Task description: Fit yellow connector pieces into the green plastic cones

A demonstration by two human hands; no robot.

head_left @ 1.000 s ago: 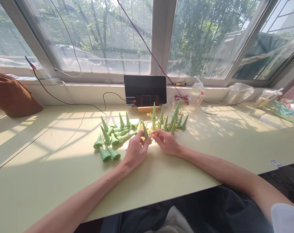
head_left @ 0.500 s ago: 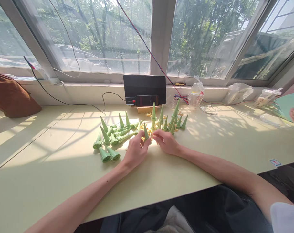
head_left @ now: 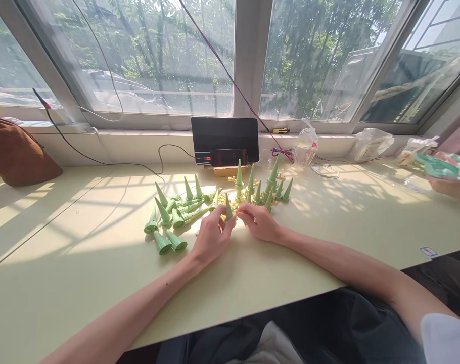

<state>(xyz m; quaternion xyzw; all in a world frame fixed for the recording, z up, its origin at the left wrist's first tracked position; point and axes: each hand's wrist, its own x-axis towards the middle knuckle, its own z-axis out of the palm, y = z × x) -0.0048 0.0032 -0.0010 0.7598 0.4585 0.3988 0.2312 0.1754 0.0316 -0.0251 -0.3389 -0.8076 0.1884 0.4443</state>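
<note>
My left hand (head_left: 214, 233) is closed around a green plastic cone-shaped spike (head_left: 228, 207), its tip pointing up. My right hand (head_left: 261, 222) is close beside it, thumb and fingertips pinched near the spike's lower end. Whatever sits in that pinch is too small to make out. Just behind my hands lies a pile of small yellow plastic pieces (head_left: 233, 203). To the left are several loose green spikes (head_left: 164, 242), some standing and some on their sides. Behind my right hand more green spikes (head_left: 273, 174) stand upright, some with yellow pieces fitted across them.
A tablet (head_left: 225, 134) leans at the back, with a phone (head_left: 229, 157) on a small stand before it. A brown bag (head_left: 19, 151) is at far left. Plastic-wrapped items (head_left: 371, 144) line the sill. At far right, another person's hand (head_left: 452, 188) holds something green.
My hands keep nearly the same pose around the spike. At far right, the other person's hand and the green item have moved inward and lower. The view has shifted slightly.
</note>
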